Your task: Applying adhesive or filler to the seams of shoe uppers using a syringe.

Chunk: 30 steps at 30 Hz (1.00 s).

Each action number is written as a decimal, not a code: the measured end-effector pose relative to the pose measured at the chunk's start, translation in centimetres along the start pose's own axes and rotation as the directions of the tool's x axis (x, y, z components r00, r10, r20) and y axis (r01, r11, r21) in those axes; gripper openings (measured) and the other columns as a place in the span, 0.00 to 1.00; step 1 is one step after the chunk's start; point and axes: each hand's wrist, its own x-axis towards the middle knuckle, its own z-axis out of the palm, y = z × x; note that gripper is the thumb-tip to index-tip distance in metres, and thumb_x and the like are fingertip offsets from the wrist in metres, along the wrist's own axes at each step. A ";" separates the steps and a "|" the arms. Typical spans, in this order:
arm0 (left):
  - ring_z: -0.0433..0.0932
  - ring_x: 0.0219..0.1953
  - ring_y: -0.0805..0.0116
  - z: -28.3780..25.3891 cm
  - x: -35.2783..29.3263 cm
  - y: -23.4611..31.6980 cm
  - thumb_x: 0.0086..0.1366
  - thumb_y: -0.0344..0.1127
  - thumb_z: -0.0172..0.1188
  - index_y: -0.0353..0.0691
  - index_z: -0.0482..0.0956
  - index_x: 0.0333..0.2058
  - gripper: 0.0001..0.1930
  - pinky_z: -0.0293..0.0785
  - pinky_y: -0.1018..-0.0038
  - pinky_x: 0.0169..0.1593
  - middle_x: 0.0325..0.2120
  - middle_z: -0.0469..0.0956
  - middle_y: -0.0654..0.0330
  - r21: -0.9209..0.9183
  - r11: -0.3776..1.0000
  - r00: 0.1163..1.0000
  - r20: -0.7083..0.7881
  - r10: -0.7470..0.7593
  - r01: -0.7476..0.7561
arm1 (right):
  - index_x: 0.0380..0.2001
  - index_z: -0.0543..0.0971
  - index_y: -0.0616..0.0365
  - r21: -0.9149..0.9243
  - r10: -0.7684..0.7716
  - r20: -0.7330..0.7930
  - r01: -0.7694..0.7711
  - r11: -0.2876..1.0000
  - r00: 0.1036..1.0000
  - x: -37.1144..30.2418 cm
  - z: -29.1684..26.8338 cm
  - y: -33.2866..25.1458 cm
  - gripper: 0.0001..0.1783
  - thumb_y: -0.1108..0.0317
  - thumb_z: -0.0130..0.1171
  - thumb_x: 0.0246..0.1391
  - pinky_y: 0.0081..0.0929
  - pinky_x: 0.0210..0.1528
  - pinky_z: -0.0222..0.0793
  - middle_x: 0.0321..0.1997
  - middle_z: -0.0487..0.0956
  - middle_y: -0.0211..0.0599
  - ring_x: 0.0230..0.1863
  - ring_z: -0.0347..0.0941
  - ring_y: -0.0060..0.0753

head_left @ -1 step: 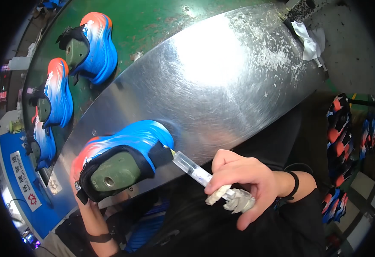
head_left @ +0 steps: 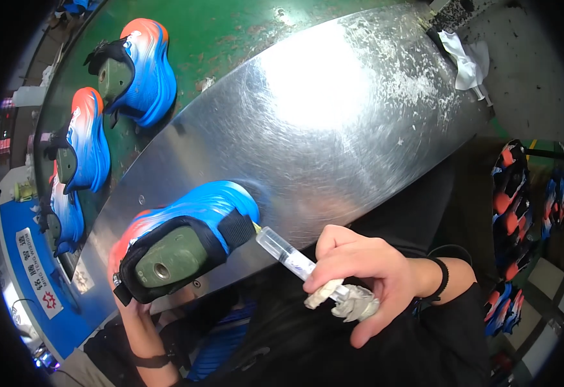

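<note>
Fingers (head_left: 336, 260) of the right hand (head_left: 373, 274) curl closed around a clear syringe (head_left: 287, 255), pale crumpled wrapping (head_left: 356, 304) at its rear perhaps aiding grip, its tip against or just beside the black heel tab (head_left: 237, 229) of a blue-and-red shoe (head_left: 220, 201). Left of this hand, the shoe sits tilted, likely for access; the left hand (head_left: 133, 311), mostly hidden beneath, seems to support it, its closure untellable. Farther forward-left, similar shoes (head_left: 156, 77) rest on a green desk (head_left: 224, 35).

Shoe workshop, metal worktop (head_left: 385, 129), lasted shoes (head_left: 195, 205)
</note>
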 end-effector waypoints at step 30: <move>0.63 0.59 0.60 9.0 -9.2 -4.3 0.54 0.23 0.59 0.37 0.52 0.61 0.36 0.59 0.60 0.62 0.56 0.63 0.53 -0.402 0.616 0.650 0.719 -0.245 0.677 | 0.45 0.76 0.61 -0.286 0.205 0.128 -0.162 0.945 0.970 3.1 4.3 -6.4 0.35 0.56 0.75 0.32 0.22 0.32 0.56 0.35 0.77 0.28 0.28 0.58 0.26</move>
